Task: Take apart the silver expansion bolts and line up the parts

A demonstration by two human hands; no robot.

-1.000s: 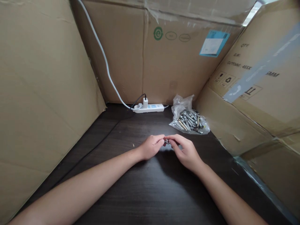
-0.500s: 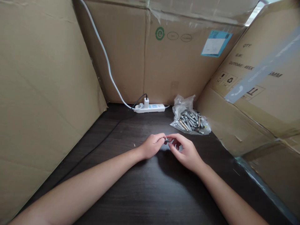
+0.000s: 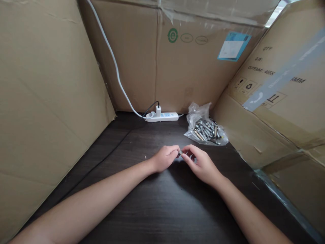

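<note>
Above the middle of the dark table, my left hand (image 3: pixel 166 158) is closed around a small silvery metal bolt (image 3: pixel 180 153). Only its right end shows; my fingers cover the rest. From the right, my right hand (image 3: pixel 199 163) pinches that end between thumb and forefinger, its other fingers curled. The two hands nearly meet at the fingertips. Beyond my right hand lies a clear plastic bag (image 3: pixel 194 117), its mouth crumpled toward the back. Inside are several metal bolts (image 3: pixel 207 130), mostly silvery, a few brass-coloured.
A white power strip (image 3: pixel 170 117) with a plugged-in charger (image 3: pixel 158 111) rests against the back cardboard wall (image 3: pixel 127 51). Its white cable (image 3: pixel 114 61) climbs left; a black cable (image 3: pixel 109 154) crosses the table's left side. Cardboard also stands left (image 3: pixel 50 84) and right (image 3: pixel 266 135).
My right thumb has come up toward the forefinger, closing the gap onto the bolt's end. My left hand has stayed in nearly the same place.
</note>
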